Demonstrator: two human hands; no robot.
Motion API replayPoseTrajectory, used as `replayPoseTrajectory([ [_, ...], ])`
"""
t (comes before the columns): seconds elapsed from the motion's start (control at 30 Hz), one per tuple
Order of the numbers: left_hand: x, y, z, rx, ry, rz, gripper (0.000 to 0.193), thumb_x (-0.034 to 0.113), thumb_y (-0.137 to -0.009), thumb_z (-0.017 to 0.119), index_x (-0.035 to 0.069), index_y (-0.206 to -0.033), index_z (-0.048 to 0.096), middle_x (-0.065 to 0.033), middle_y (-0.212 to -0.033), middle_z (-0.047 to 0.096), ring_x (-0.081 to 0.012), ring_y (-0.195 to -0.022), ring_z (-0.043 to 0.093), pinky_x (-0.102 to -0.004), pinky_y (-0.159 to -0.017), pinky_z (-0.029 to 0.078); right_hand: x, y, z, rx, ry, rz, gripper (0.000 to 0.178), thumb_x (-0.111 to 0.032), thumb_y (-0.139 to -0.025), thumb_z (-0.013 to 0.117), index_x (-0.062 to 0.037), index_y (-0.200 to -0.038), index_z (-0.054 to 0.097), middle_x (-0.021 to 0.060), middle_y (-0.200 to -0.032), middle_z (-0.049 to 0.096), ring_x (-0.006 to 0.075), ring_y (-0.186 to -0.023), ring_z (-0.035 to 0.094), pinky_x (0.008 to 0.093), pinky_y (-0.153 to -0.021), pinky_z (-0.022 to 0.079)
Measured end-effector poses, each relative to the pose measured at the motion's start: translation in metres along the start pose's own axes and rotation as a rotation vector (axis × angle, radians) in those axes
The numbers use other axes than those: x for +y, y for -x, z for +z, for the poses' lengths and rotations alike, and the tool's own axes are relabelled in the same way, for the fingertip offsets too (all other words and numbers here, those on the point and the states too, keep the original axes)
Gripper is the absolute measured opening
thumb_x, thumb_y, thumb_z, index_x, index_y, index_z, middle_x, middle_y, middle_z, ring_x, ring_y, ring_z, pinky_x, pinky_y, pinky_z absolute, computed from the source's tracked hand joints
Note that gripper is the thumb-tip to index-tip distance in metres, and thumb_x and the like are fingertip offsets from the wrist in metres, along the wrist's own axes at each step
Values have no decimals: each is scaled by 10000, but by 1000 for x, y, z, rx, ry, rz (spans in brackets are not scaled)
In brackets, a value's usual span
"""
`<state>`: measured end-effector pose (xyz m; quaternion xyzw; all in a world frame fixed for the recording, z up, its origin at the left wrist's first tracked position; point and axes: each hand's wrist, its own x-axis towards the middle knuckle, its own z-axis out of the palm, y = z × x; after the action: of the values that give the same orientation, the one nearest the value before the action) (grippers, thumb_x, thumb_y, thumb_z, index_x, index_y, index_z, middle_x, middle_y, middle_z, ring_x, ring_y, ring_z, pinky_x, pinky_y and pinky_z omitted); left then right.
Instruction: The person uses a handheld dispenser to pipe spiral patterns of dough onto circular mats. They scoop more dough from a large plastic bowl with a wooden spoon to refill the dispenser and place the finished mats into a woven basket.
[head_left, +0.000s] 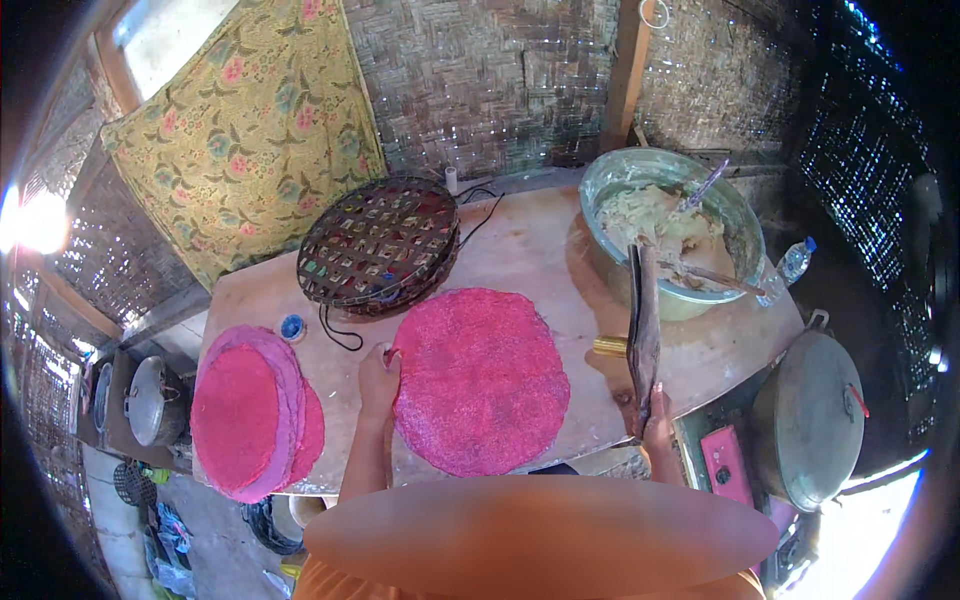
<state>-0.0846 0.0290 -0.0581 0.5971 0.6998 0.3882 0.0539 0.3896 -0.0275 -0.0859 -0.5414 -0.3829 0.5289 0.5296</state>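
Note:
A large round pink sheet with a rough, speckled surface lies on the wooden table before me. My left hand grips its left edge, fingers curled at the rim. My right hand, at the table's front edge, holds a dark flat board raised on edge, so its broad face hardly shows. Behind the board stands a big green basin of pale, doughy paste, with a wooden stick and a purple-handled utensil in it. A gold-coloured cylinder lies left of the board.
Stacked pink and lilac rounds occupy the table's left end, near a small blue lid. A dark woven basket sits at the back. Right of the table are a large lidded pot, a pink box and a plastic bottle.

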Motion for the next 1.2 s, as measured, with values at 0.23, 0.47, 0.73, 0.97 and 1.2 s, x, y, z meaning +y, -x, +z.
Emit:
replayPoseTrajectory([
  [0.23, 6, -6, 12, -100, -264, 45, 244, 217, -860, 566, 29, -1003, 627, -170, -1044, 605, -309, -953, 580, -412, -830, 444, -5, 1, 5, 80, 235, -212, 523, -523, -913, 377, -50, -826, 584, 35, -638, 559, 107, -485, 498, 268, -407, 350],
  [0.47, 134, -13, 13, -296, 157, 442, 630, 225, -817, 651, -38, -1314, 368, -229, -1302, 448, -351, -1228, 412, -420, -1043, 312, -21, 7, 32, -99, 23, -54, 587, -528, -929, 414, -5, -1141, 575, 107, -1070, 580, 172, -899, 529, 334, -809, 452],
  [0.73, 340, 64, 62, -858, 497, 1273, 568, 248, -852, 613, -13, -1304, 388, -203, -1305, 451, -317, -1227, 429, -396, -1030, 355, -149, 98, 41, -53, 904, -425, 663, -639, -853, 423, 4, -849, 586, 154, -675, 600, 343, -671, 606, 431, -640, 493],
  [0.97, 386, 88, 70, -1012, 620, 1351, 544, 230, -863, 592, -14, -1304, 388, -200, -1303, 455, -309, -1227, 431, -394, -1031, 351, -201, 130, 14, -141, 1050, -436, 594, -552, -890, 413, -15, -754, 628, 181, -696, 619, 359, -718, 613, 433, -663, 490],
  [1.2, 392, 86, 58, -1029, 681, 1287, 521, 213, -874, 572, -15, -1305, 388, -198, -1301, 458, -300, -1227, 433, -391, -1033, 348, -163, 78, -7, -289, 607, -638, 471, -449, -931, 404, -16, -900, 586, 175, -737, 605, 343, -700, 603, 409, -668, 484],
])
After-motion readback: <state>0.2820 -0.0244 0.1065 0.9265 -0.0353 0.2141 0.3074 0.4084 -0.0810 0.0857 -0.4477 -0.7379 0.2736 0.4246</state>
